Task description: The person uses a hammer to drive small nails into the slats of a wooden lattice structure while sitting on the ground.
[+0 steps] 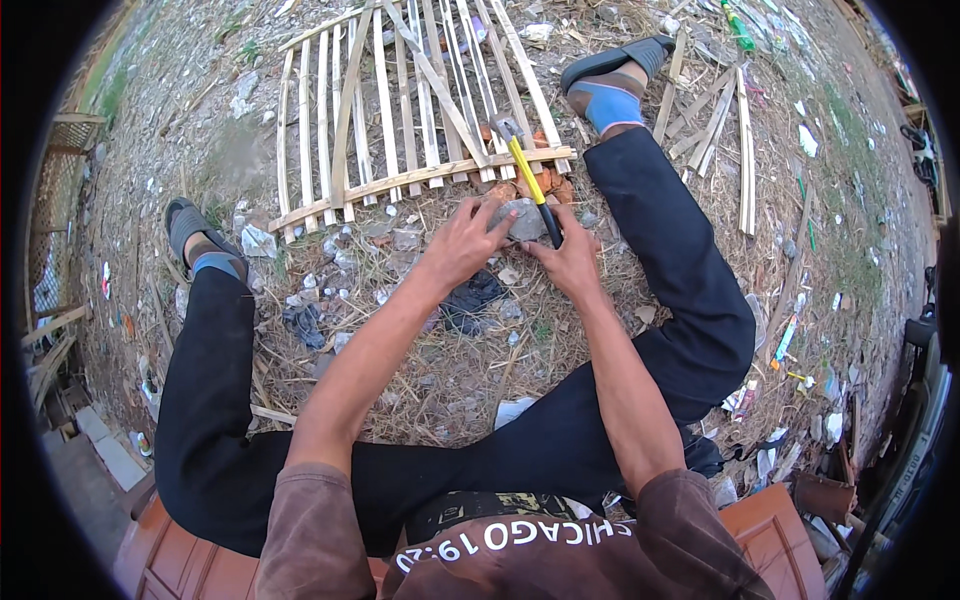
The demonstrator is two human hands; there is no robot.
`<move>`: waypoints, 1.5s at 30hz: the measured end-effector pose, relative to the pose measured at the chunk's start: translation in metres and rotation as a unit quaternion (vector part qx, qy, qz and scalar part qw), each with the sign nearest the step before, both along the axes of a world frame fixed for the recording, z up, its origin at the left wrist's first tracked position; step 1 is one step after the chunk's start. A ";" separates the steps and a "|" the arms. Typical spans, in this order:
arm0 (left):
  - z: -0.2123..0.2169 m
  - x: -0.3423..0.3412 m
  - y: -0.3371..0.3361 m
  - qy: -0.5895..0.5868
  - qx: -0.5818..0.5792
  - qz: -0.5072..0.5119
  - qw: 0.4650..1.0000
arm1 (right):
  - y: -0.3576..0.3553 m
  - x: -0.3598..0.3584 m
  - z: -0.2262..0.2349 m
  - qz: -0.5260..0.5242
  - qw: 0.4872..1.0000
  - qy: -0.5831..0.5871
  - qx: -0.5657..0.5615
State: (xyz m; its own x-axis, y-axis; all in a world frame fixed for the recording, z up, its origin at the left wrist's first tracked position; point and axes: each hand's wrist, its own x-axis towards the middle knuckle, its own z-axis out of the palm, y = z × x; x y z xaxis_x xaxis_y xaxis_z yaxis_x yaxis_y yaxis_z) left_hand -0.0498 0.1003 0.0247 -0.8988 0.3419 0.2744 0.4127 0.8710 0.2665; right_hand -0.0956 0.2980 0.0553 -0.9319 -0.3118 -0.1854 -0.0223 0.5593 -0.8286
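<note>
Left hand (468,241): grasps grey stone (522,219).
Right hand (573,258): at yellow-handled hammer (524,170); grasp unclear.
Stone support: 2 hands advisable, fingertips low.

Behind the grip of the bare left hand (465,238) and right hand (573,260) is a faded brown short-sleeved T-shirt (520,572) with white block lettering (560,536). Black trousers (672,240) flank the grip. Farther out, to its left and ahead to its right, are light blue socks (610,106), the right one with a pinkish line, and dark grey strapped sandals (640,58).
</note>
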 end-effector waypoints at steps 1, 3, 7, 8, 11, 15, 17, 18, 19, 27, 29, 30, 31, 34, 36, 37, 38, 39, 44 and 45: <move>0.005 0.000 -0.006 -0.007 -0.005 -0.003 1.000 | -0.005 0.000 0.004 0.002 1.000 -0.011 -0.021; 0.012 -0.001 -0.019 -0.010 -0.022 -0.008 1.000 | -0.016 -0.001 0.007 0.006 0.997 -0.034 -0.064; 0.018 0.007 -0.042 -0.007 -0.035 -0.015 0.999 | -0.031 0.004 0.001 0.033 0.998 -0.026 -0.046; 0.018 0.012 -0.048 -0.010 -0.034 -0.016 0.999 | -0.034 0.007 -0.005 0.038 0.999 0.002 -0.035; 0.017 0.022 -0.055 -0.013 -0.023 -0.008 1.000 | -0.040 0.017 -0.005 0.041 0.998 -0.022 -0.040; 0.011 0.032 -0.063 -0.020 -0.029 0.012 0.999 | -0.049 0.019 -0.018 0.067 0.993 -0.016 -0.100; 0.012 0.039 -0.073 -0.023 -0.026 0.017 0.999 | -0.057 0.021 -0.010 0.069 0.994 -0.018 -0.084; 0.011 0.044 -0.078 -0.027 -0.014 0.015 0.999 | -0.058 0.022 -0.008 0.073 0.994 -0.020 -0.074; 0.011 0.047 -0.080 -0.032 0.001 0.012 0.999 | -0.059 0.023 -0.007 0.077 0.995 -0.021 -0.062; 0.010 0.047 -0.057 0.027 0.073 0.096 0.992 | -0.050 0.032 -0.027 0.055 0.997 -0.001 -0.060; 0.008 0.046 -0.055 0.028 0.115 0.129 0.985 | -0.051 0.037 -0.024 0.040 0.997 0.003 -0.069; 0.006 0.045 -0.053 0.025 0.136 0.145 0.980 | -0.050 0.039 -0.021 0.030 0.997 -0.022 -0.063; 0.003 0.045 -0.052 0.020 0.156 0.160 0.974 | -0.049 0.041 -0.016 0.020 0.997 -0.048 -0.056; -0.003 0.041 -0.050 -0.018 0.232 0.212 0.949 | -0.048 0.045 -0.010 -0.005 0.994 -0.077 -0.072; -0.003 0.040 -0.050 -0.053 0.277 0.228 0.932 | -0.046 0.046 -0.013 -0.018 0.994 -0.056 -0.093; -0.003 0.039 -0.051 -0.070 0.296 0.235 0.923 | -0.046 0.046 -0.019 -0.025 0.994 -0.034 -0.105; -0.005 0.039 -0.050 -0.067 0.302 0.234 0.922 | -0.045 0.045 -0.023 -0.031 0.992 -0.013 -0.118; -0.008 0.038 -0.050 -0.063 0.308 0.232 0.920 | -0.043 0.044 -0.026 -0.039 0.992 -0.013 -0.122; -0.010 0.034 -0.045 -0.126 0.405 0.286 0.860 | -0.043 0.045 -0.017 -0.034 0.995 -0.034 -0.084; -0.009 0.032 -0.047 -0.148 0.427 0.281 0.847 | -0.043 0.046 -0.013 -0.031 0.995 -0.052 -0.074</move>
State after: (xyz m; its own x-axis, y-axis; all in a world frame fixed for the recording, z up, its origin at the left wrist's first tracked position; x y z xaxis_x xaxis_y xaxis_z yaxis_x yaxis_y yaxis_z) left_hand -0.0177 0.0530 0.0160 -0.9262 -0.3721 -0.0607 -0.1988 0.3453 0.9172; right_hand -0.0499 0.2553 0.0426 -0.9285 -0.2858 -0.2372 0.0975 0.4287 -0.8982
